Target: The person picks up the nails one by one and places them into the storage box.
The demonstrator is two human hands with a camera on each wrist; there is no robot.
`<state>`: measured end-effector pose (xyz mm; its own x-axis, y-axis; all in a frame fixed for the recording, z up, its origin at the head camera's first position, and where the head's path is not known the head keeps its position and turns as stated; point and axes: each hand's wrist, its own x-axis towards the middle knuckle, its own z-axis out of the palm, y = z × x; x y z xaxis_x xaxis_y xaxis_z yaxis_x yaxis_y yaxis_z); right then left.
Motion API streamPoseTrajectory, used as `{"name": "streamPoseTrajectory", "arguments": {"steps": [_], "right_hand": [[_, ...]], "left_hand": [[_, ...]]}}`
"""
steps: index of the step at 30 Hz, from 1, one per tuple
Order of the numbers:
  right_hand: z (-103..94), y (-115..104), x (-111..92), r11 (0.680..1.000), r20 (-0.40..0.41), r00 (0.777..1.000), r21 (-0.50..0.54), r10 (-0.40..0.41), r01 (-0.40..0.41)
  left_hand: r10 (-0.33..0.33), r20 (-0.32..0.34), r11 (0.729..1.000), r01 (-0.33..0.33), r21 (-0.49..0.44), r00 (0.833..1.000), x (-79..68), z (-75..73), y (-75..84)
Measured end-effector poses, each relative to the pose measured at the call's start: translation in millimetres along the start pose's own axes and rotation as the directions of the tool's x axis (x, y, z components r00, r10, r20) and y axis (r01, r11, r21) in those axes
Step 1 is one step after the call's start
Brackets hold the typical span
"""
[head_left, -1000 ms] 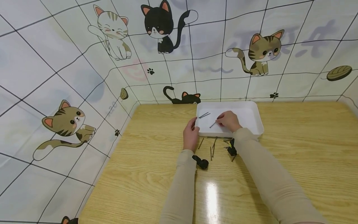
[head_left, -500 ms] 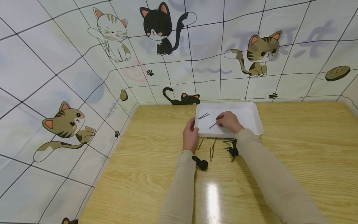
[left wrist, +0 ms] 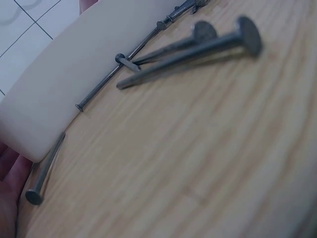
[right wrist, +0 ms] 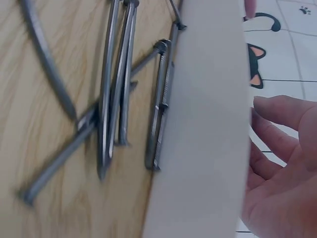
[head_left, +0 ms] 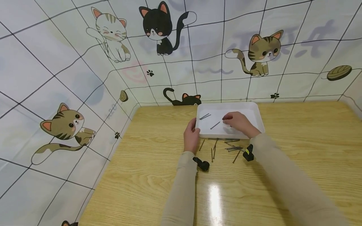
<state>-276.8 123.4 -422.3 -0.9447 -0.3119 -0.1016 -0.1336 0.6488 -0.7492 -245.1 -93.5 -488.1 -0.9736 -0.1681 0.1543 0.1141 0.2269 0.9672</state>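
Note:
In the head view my left hand (head_left: 191,138) holds the left end of a shallow white tray (head_left: 250,113), its thumb at the rim. Over the tray is my right hand (head_left: 238,121), fingers loosely bent and nothing visible between them. A single nail (head_left: 215,125) lies slantwise on the tray floor, just left of my right fingertips. Farther left in the tray lie two nails (head_left: 205,116) close together. The right wrist view has my right hand (right wrist: 285,148) beyond the tray wall (right wrist: 205,124), its fingertips partly hidden by that wall.
Several loose nails (head_left: 233,148) lie on the wooden table (head_left: 152,163) along the tray's near side, some crossed over one another. Black wrist cameras (head_left: 249,153) sit at both cuffs. A cat-patterned wall covering (head_left: 209,75) stands right behind the tray.
My right hand has let go of the nail, which stays on the tray floor, and has shifted to the right. My left hand still holds the tray end.

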Motion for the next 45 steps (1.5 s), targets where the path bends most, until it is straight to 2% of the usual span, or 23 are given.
{"name": "streamPoseTrajectory", "arguments": {"steps": [7,14,20,26,30,35,41,45], "right_hand": [[-8.9,-6.1,-21.1,0.997,-0.025,0.997,-0.024,-0.073,0.072],[-7.2,-4.2,-50.0,0.986,-0.066,0.985,-0.073,-0.157,0.152],[-4.8,0.5,-74.4,0.984,-0.103,0.981,-0.072,-0.167,0.16],[-2.9,9.3,-93.6,0.991,-0.11,0.985,-0.035,-0.132,0.129],[0.3,14.6,-102.3,0.995,-0.092,0.991,-0.036,-0.097,0.094],[4.6,18.2,-110.8,0.994,-0.069,0.995,-0.086,-0.075,0.069],[10.8,18.4,-114.8,0.983,-0.045,0.991,-0.14,-0.123,0.116],[14.8,17.8,-114.3,0.963,-0.038,0.987,-0.227,-0.159,0.147]], "left_hand": [[0.009,-0.008,1.0,-0.009,0.004,1.0,2.5,-2.4,-2.8],[-0.006,-0.007,1.0,0.006,0.004,1.0,1.0,-5.2,-1.6],[-0.02,-0.006,1.0,0.02,0.003,1.0,-1.4,-4.6,1.1],[-0.013,-0.005,1.0,0.013,0.007,1.0,1.4,-4.1,-1.7],[0.0,-0.008,1.0,0.0,0.007,1.0,2.3,-4.1,-2.3],[0.012,0.001,1.0,-0.012,-0.008,1.0,3.2,-2.4,-5.0],[0.007,0.001,1.0,-0.007,-0.014,1.0,2.9,0.5,-6.2],[-0.003,-0.003,1.0,0.003,-0.013,1.0,2.6,2.1,-6.7]]}}
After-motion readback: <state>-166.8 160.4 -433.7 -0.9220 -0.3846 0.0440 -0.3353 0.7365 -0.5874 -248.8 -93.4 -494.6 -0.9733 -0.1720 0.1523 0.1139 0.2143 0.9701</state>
